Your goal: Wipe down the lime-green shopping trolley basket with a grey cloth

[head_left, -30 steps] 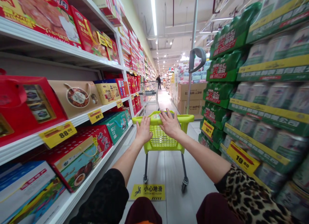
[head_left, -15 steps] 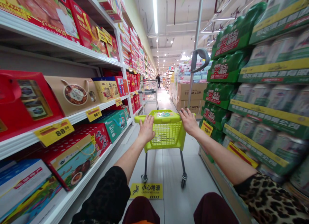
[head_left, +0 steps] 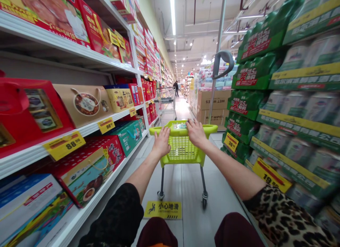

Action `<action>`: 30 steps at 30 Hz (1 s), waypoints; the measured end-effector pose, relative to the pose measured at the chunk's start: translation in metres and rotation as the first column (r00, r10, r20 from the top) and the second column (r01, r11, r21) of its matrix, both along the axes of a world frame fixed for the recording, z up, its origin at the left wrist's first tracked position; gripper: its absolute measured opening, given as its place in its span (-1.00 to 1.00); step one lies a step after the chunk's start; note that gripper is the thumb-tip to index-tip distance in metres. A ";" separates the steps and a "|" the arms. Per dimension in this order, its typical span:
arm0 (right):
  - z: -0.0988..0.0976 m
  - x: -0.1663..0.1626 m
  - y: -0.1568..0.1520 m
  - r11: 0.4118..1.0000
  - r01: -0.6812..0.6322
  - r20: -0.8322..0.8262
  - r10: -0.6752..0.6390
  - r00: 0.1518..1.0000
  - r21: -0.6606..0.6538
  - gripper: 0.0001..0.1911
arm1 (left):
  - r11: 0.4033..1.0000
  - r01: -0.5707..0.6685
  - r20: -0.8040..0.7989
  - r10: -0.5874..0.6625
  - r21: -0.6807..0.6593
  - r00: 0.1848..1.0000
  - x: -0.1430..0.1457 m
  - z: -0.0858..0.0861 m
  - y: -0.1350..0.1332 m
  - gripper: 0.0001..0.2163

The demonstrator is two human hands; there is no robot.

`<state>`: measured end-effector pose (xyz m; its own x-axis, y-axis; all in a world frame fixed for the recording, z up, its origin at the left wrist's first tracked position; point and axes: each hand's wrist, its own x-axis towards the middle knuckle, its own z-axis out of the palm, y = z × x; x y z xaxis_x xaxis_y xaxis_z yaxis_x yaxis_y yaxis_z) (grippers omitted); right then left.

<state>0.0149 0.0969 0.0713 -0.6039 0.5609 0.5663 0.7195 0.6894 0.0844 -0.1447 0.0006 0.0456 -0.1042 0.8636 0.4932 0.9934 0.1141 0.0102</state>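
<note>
A small lime-green shopping cart [head_left: 186, 155] on grey legs with casters stands upright in front of me, its handle bar towards me. My left hand [head_left: 161, 140] is closed over the left part of the handle, fingers forward over the bar. My right hand [head_left: 197, 133] rests closed over the handle right of its middle, close to the label [head_left: 180, 126] there. The right end of the bar is uncovered. Fingertips of both hands are partly hidden beyond the bar.
Shelves [head_left: 90, 120] with boxed goods line the left side. Stacked beer packs [head_left: 247, 105] rise on the right. Ahead are a grey-handled pole [head_left: 216, 68], wet wipes cartons [head_left: 212, 100], a metal shopping cart [head_left: 166, 100] and a person [head_left: 176, 88]. A wet-floor sign [head_left: 163, 209] lies below.
My right hand has moved left along the handle, from its right end towards the middle. My left hand stays in place. The view has turned slightly left.
</note>
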 end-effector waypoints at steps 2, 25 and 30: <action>0.001 -0.006 -0.004 1.000 -0.002 -0.008 0.002 1.000 0.003 -0.49 | 1.000 -0.002 0.001 0.002 0.007 1.000 0.001 -0.001 0.001 -0.27; -0.020 0.065 0.047 0.986 0.164 -0.076 -0.165 0.983 -0.016 -0.51 | 1.000 0.030 -0.002 -0.030 0.004 1.000 -0.011 -0.001 0.003 -0.29; -0.015 0.020 0.017 1.000 -0.001 -0.084 0.002 0.997 0.010 -0.51 | 1.000 0.024 -0.021 -0.024 -0.001 0.999 -0.009 0.000 0.002 -0.28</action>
<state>0.0348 0.1135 0.0563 -0.5549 0.5544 0.6203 0.7235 0.6897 0.0307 -0.1540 0.0023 0.0454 -0.0729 0.8662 0.4944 0.9959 0.0899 -0.0106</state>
